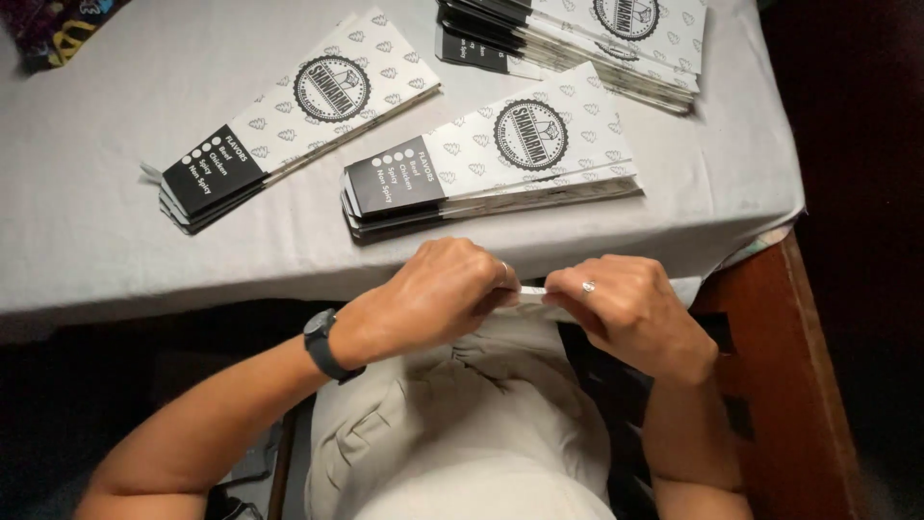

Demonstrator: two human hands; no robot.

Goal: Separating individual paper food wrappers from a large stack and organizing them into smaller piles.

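The left hand (438, 294) and the right hand (626, 308) met just below the near edge of the tabletop (96, 241), over the person's lap. Between them ran a thin white paper piece (532, 291), only a short strip of it showing in the gap between the two sets of knuckles. The left hand was curled, its fingers pressed together and pinching the left end of the strip; a ring sat on one finger and a dark wristwatch (322, 342) circled the wrist. The right hand was likewise curled shut around the right end, a ring showing on one finger. Most of the paper piece was hidden under the fingers, so its full shape could not be told.

The strip lay lower than the tabletop's grey cloth and near its front edge, just in front of the nearest stack of flat paper sleeves (491, 159), white with a black end and a round black emblem. A second stack (289, 116) lay further left on the cloth, tilted, well apart from both hands. A third, taller stack (587, 39) sat at the far edge, toward the right. To the right of the right hand a reddish-brown wooden chair frame (789, 385) showed beside the tabletop's corner.
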